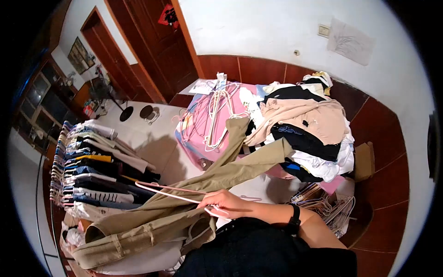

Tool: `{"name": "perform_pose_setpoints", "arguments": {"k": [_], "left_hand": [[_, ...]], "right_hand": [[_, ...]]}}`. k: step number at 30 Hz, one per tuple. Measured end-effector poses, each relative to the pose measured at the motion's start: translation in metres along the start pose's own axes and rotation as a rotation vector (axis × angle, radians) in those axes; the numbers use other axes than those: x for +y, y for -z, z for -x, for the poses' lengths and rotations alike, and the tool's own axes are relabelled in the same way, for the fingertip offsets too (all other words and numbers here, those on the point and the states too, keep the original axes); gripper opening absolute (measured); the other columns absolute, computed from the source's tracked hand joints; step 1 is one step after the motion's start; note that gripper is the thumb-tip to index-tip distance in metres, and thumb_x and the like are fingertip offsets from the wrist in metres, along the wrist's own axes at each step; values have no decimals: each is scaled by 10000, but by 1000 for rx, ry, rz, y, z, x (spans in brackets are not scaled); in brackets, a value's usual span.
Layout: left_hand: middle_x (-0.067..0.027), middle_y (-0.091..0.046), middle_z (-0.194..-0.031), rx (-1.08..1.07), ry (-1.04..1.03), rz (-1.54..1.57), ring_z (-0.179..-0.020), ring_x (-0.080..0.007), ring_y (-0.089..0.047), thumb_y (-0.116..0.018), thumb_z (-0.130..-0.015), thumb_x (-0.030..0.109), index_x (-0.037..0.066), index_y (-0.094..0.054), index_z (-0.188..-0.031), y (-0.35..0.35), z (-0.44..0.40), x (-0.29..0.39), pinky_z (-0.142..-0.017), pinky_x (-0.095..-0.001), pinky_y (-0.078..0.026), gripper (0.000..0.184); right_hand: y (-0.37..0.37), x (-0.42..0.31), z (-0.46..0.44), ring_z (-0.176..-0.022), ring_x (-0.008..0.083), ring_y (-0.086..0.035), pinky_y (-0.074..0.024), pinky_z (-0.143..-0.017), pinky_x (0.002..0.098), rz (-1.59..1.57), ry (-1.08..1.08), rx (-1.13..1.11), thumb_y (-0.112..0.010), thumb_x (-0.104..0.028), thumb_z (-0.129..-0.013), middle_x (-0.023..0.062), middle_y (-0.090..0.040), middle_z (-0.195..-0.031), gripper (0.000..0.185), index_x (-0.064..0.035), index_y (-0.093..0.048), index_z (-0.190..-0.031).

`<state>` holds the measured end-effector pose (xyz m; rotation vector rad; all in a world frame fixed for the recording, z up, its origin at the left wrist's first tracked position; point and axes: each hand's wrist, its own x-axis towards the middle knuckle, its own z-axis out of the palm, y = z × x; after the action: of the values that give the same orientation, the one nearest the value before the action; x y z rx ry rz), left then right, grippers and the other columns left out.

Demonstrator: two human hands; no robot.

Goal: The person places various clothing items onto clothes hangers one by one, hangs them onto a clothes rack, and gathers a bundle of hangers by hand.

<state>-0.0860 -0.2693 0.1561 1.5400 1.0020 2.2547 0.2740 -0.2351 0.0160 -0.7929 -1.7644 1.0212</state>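
Observation:
My right hand (222,204) is closed around a white and pink hanger (170,195) whose long bars point left. Olive-khaki trousers (175,198) stretch from their waistband at the lower left up to the legs, which lie against the clothes on the pink-covered table (214,121). The hanger crosses over the trousers, just left of my fingers. My left hand does not show. Loose hangers (220,108) lie on the pink cover, and a heap of clothes (318,120) in beige, black and white is piled beside them.
A rack of hung clothes (99,166) stands at the left. Below the heap at the right are more hangers (323,203) and a cardboard box (365,161). A stool (146,112) and a fan base (126,113) stand on the floor near the doors.

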Motion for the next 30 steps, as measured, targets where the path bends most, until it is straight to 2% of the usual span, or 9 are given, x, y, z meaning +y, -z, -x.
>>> {"name": "perform_pose_setpoints", "arguments": {"k": [4,8,14,15,16,17,18,26,30], "left_hand": [[-114,-633,-956,47,-41,-74,-852,-212,-638,-522,-889,397,-35,-545,-1149,10,8,22,-821,-392,-522,504],[-113,-639,-971,82,-54,-137,-876,-217,-643,-497,-904,380,-41,-548,-1161,20,16,43,-848,-392,-515,496],[-111,-648,-993,48,120,-201,-912,-225,-650,-460,-925,356,-50,-553,-1179,29,20,45,-888,-390,-504,488],[-98,-616,-1037,-66,309,-147,-960,-208,-627,-654,-871,364,-36,-460,-1338,34,16,42,-875,-341,-508,644],[-86,-614,-1041,-113,443,-212,-963,-192,-623,-671,-861,352,-36,-483,-1314,19,20,38,-858,-322,-509,626],[-81,-625,-1029,-242,515,-241,-969,-173,-621,-701,-842,326,-29,-503,-1297,24,20,23,-843,-300,-506,610],[-76,-661,-1023,-271,476,-182,-908,-141,-633,-575,-837,18,-38,-592,-1199,11,25,17,-835,-260,-495,366],[28,-635,-830,-298,714,-274,-786,-60,-537,-604,-882,65,-9,-684,-926,-44,45,-19,-737,-214,-399,117],[-1,-656,-835,-311,843,-117,-785,-87,-574,-592,-883,114,-10,-685,-917,-74,45,-28,-739,-231,-433,159]], "right_hand": [[-21,11,-1,-751,235,-638,-470,-671,325,-99,62,-193,-544,-52,-861,110,-666,-870,274,-35,-672,-1103],[-6,-4,-7,-863,217,-610,-476,-775,321,-249,-174,-381,-638,-159,-870,137,-633,-943,276,-26,-656,-1110],[11,17,-9,-888,133,-593,-470,-804,289,-701,-507,16,-622,-214,-960,39,-670,-967,247,4,-667,-1067],[24,30,-12,-887,121,-596,-469,-810,277,-679,-450,-7,-600,-244,-974,32,-677,-971,269,-3,-667,-1074],[37,42,-18,-886,109,-599,-468,-815,265,-654,-388,-22,-579,-274,-989,25,-684,-975,294,-9,-667,-1081],[45,41,-22,-877,101,-603,-468,-812,257,-717,-396,14,-563,-298,-995,22,-687,-968,314,-13,-666,-1074],[53,38,-24,-868,94,-606,-467,-808,249,-776,-405,58,-547,-323,-1001,19,-691,-961,335,-16,-665,-1067],[83,71,-8,-752,59,-581,-456,-705,211,-717,-523,248,-670,-298,-934,-17,-669,-865,239,-61,-685,-962],[100,80,6,-727,49,-538,-418,-669,199,-161,-409,307,-655,-149,-914,-18,-619,-827,184,-43,-643,-1065]]}}
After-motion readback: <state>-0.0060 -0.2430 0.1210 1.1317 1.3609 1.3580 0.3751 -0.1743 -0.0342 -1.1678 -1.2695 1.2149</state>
